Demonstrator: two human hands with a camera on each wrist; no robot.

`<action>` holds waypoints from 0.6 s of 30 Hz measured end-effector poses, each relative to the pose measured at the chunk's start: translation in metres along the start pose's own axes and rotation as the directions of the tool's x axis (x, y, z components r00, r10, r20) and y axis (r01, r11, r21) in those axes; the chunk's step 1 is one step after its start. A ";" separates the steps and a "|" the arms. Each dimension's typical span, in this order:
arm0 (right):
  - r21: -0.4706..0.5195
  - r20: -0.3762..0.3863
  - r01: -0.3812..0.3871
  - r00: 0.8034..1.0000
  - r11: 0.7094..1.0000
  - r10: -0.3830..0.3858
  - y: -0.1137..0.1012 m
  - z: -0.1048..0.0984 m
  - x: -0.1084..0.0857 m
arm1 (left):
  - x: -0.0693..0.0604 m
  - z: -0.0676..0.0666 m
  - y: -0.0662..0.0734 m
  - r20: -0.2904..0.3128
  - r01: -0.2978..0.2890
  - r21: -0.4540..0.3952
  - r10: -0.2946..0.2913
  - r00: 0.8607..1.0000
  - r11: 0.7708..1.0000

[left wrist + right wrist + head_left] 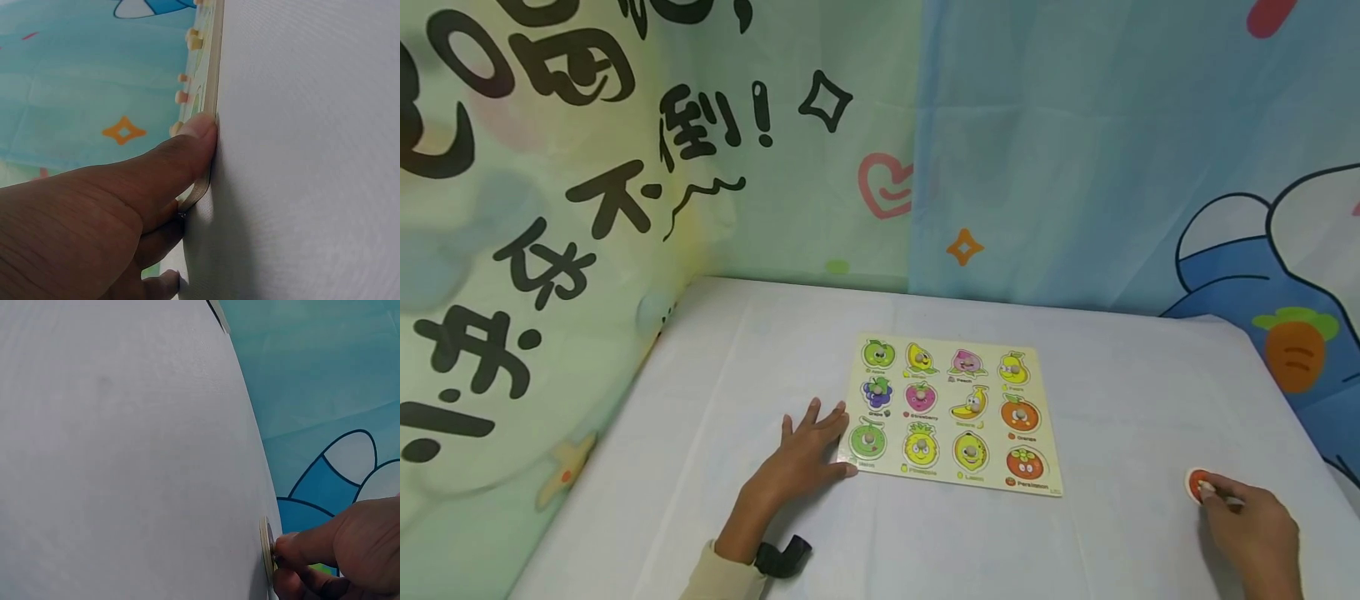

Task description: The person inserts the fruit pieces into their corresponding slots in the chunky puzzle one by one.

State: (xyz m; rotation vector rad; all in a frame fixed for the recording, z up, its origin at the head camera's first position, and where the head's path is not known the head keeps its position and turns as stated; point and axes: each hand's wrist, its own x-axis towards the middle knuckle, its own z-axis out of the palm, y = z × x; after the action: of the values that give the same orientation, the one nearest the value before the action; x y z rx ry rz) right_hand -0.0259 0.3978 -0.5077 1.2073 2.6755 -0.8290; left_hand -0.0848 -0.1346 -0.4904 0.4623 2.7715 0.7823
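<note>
A cream knob puzzle board (944, 422) with several fruit pictures lies flat on the table. My left hand (801, 467) rests at its left side, fingers spread and fairly straight, the thumb touching near the lower left corner. The left wrist view shows the thumb (199, 125) against the board's edge (214, 69); the other fingers are partly hidden. Far to the right, my right hand (1255, 525) pinches a round orange-red puzzle piece (1192, 486) between thumb and fingers. In the right wrist view the piece (266, 550) is flat on or just above the cloth; its picture is mostly covered.
A white cloth (752, 358) covers the table. Printed curtains (1037, 167) with cartoon drawings and lettering hang behind and at the left. A black strap (784, 557) is on the left wrist, by a beige sleeve (726, 575).
</note>
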 end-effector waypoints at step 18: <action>-0.037 -0.038 0.245 0.968 0.969 -0.246 -0.032 0.005 -0.024 | -0.001 -0.001 0.000 0.006 0.007 0.013 -0.007 1.000 1.000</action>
State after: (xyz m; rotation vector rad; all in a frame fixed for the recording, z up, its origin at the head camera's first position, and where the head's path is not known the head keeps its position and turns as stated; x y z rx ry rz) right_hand -0.0329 0.3622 -0.4912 0.9074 2.9021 -0.7937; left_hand -0.0843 -0.1349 -0.4896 0.4563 2.7726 0.7611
